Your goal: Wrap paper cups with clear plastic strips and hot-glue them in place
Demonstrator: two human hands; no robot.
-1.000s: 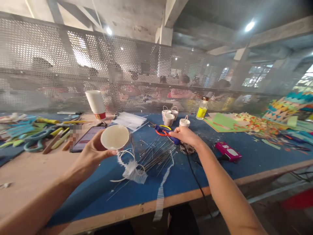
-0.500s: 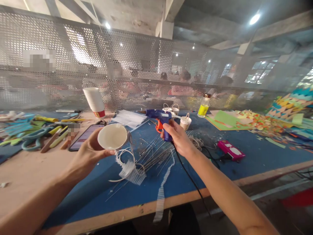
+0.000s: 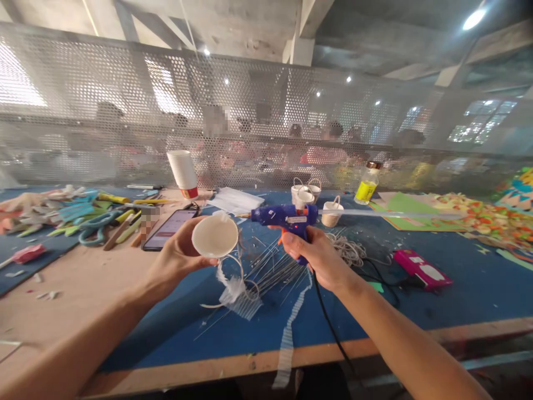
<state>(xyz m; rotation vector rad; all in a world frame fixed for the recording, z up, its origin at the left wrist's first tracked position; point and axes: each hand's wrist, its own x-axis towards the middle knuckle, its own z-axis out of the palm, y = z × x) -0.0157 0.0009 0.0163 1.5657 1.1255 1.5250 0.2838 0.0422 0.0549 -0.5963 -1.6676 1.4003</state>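
A: Where do we have the white paper cup [image 3: 215, 236]?
B: In our left hand [image 3: 181, 253], above the blue table covering [image 3: 158, 341]. Our fingers wrap its left side, the thumb runs along the lower edge, and the open mouth faces us.
A: And our right hand [image 3: 318, 253]?
B: Closed round the handle of the dark-blue plastic glue gun [image 3: 277, 215] with the orange trigger [image 3: 284, 235]. We can't tell whether that trigger is pressed. Our hands are well apart.
A: How do the two things lie to each other?
B: The gun's long axis runs nearly level, left to right. Its nozzle points left, just beside the cup's upper right rim; we can't tell if they touch. The long translucent glue stick [image 3: 375, 213] trails from the back, off to our right.
A: Anything under the gap?
B: Thin grey metal wires [image 3: 272, 265], lying loose below the gun.
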